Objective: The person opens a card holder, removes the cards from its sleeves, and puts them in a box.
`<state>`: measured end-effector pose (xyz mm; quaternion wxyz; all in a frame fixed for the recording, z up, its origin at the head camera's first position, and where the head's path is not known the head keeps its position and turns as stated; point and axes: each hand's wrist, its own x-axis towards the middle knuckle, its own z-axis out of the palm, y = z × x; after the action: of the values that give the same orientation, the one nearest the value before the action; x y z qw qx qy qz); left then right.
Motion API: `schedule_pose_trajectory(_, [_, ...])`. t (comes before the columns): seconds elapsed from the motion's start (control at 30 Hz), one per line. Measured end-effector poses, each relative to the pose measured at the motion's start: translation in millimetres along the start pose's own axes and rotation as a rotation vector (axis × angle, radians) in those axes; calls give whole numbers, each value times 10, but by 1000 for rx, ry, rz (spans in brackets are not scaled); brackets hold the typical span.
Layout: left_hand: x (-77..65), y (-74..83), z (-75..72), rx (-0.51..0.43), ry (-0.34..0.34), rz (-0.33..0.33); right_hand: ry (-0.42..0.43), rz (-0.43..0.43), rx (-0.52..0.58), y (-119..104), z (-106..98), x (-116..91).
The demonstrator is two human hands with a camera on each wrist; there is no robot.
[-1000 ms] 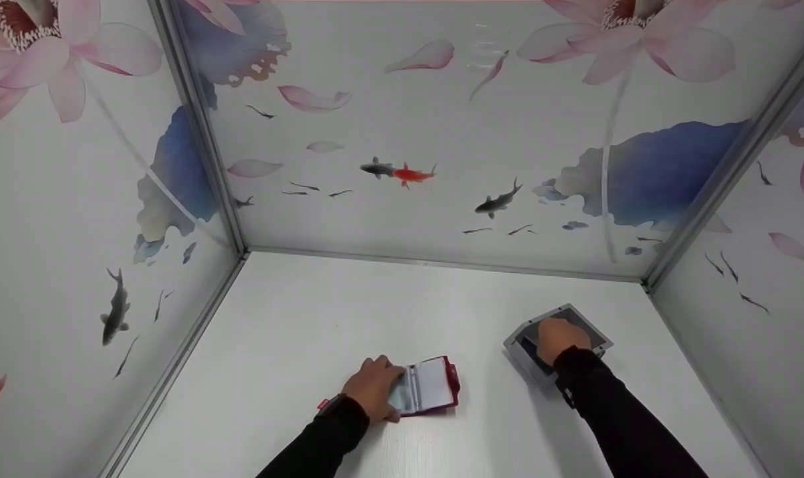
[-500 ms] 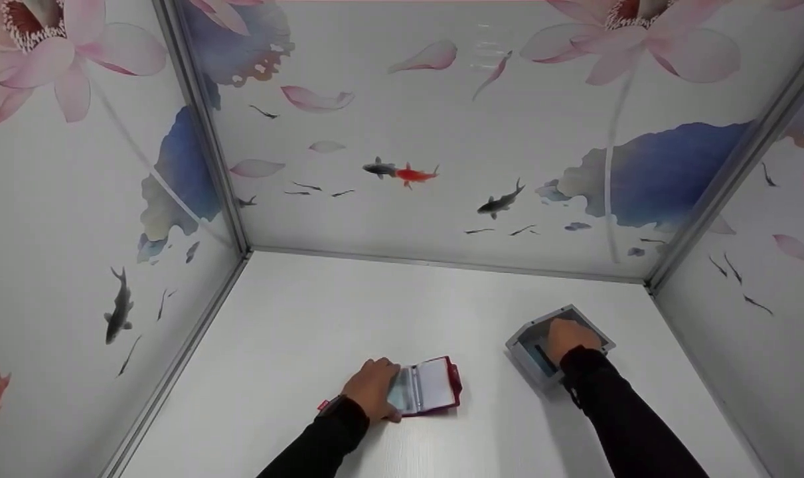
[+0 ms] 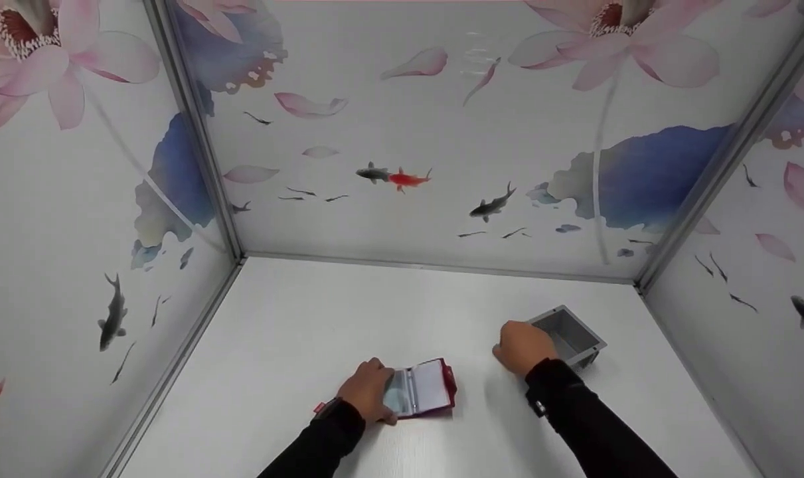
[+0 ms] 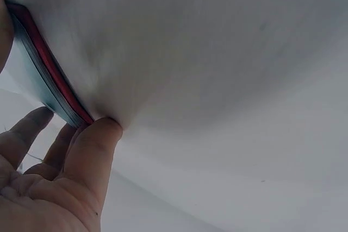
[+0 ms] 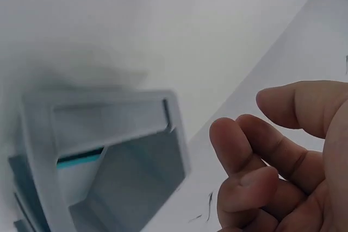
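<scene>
A small red card holder lies open on the white table, clear sleeves showing. My left hand grips its left half; in the left wrist view the thumb is at a corner of the red-edged holder, with other fingers along its far side. My right hand is beside the left part of a grey open-topped box, partly covering it in the head view. In the right wrist view, the right hand's fingers are loosely curled, apart from the box, with nothing visible between them.
The white table is bounded by a back wall and side walls printed with lotus and fish. Metal strips run along the corners. Inside the box, a teal-edged flat item shows in the right wrist view.
My right hand has come out of the grey box and moved left, uncovering the box's right part. The left hand stays on the card holder. The head view has shifted slightly.
</scene>
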<state>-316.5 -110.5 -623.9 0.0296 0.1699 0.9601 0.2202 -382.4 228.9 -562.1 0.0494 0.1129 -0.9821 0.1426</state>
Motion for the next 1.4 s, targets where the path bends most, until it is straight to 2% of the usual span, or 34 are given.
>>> schedule_pose_trajectory(0.3, [11, -9, 21, 26, -1, 0, -106, -27, 104, -526, 267, -128])
schedule_pose_trajectory(0.53, [32, -36, 49, 18, 10, -7, -126, -146, 215, -827, 386, -147])
schedule_pose_trajectory(0.73, [41, -37, 49, 11, 1, -16, -101, -245, 239, -1036, 486, -162])
schedule_pose_trajectory(0.87, [45, -33, 40, 9, 9, -17, -134, -277, 251, -1172, 565, -163])
schedule_pose_trajectory(1.1, [112, -118, 141, 23, 10, -10, -213, -188, 340, -1363, 769, -154])
schedule_pose_trajectory(1.23, [121, -156, 196, 58, 21, 14, -211, -156, 339, -1419, 882, -155])
schedule_pose_trajectory(1.4, [100, -139, 168, 52, 12, 12, -210, -117, 316, -1464, 976, -120])
